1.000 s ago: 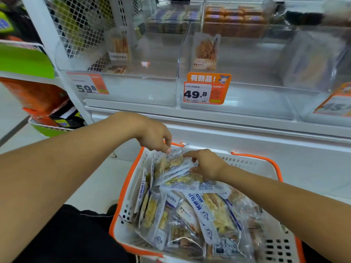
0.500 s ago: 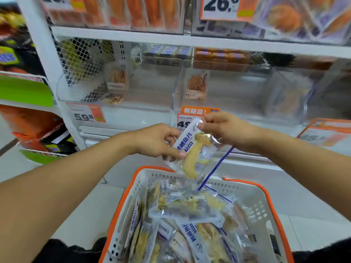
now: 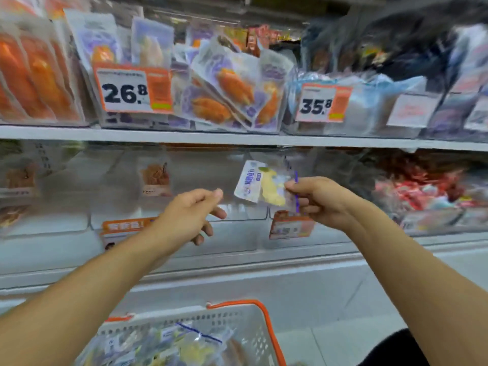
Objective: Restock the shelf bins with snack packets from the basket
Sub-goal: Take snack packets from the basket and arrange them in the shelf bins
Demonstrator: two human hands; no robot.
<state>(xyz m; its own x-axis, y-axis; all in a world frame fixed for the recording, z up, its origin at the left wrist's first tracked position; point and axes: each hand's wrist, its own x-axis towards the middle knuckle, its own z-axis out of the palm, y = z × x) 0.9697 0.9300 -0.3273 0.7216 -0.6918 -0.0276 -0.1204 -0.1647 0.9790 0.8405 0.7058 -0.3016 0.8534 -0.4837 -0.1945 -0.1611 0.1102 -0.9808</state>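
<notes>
Snack packet of clear plastic with white-and-blue label and yellow pieces [image 3: 260, 184], pinched by one edge in the right hand [image 3: 320, 200] at centre frame before the clear plastic shelf bin [image 3: 237, 216] (left hand [image 3: 188, 216] loose, holding nothing), could slip, missing the white-and-orange plastic basket [image 3: 266, 323] below.

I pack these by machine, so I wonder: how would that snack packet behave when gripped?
The snack packet probably is light: the right hand pinches one edge only. Its film looks glossy, perhaps slippery. It seems fairly flat, likely semi-stiff.
</notes>
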